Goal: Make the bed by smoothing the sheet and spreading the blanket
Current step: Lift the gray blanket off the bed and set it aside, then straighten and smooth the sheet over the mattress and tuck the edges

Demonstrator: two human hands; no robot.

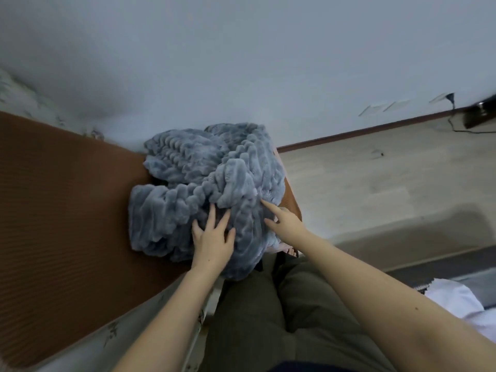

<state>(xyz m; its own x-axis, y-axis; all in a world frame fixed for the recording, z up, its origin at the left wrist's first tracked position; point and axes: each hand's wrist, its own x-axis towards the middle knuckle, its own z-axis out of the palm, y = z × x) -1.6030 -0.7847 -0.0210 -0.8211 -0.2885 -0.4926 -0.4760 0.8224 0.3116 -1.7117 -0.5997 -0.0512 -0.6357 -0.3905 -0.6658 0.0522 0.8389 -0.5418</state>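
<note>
A grey-blue ribbed plush blanket [204, 183] lies bunched in a heap at the end of the bed, on a brown ribbed sheet [61, 210]. My left hand [212, 237] rests flat on the near side of the heap, fingers spread and pressing into the folds. To its right, my right hand [281, 221] touches the blanket's right edge with the index finger stretched out. Neither hand has a closed grasp on the fabric. Part of the blanket hangs over the bed's corner.
A white wall [241, 63] runs behind the bed. A light wood floor [375, 178] lies to the right, with a dark object and cable [472, 116] at the far right. White floral bedding [112, 336] edges the bed's near side. White cloth [456, 304] sits at the lower right.
</note>
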